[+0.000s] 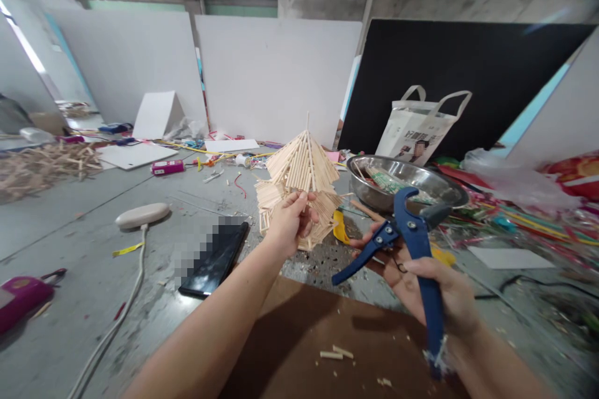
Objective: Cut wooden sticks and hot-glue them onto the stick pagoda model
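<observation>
A small tiered model of thin wooden sticks (306,162), with a pointed roof and a thin spike on top, stands in the middle. My left hand (296,215) is at its front, with thumb and fingers pinched together. Whatever lies between those fingertips is too small to make out, and I cannot tell whether they touch the model. My right hand (437,290) grips a blue pipe cutter (416,240) whose handles are spread apart. Beneath both arms lies a brown board (299,324), bearing short cut stick pieces (331,355) and crumbs.
Behind the cutter sits a steel bowl (449,196) with sticks and packaging. A black phone (218,259) and a white corded device (143,216) lie left. Loose sticks (42,168) are piled far left. A white bag (412,128) leans against a black panel (477,68).
</observation>
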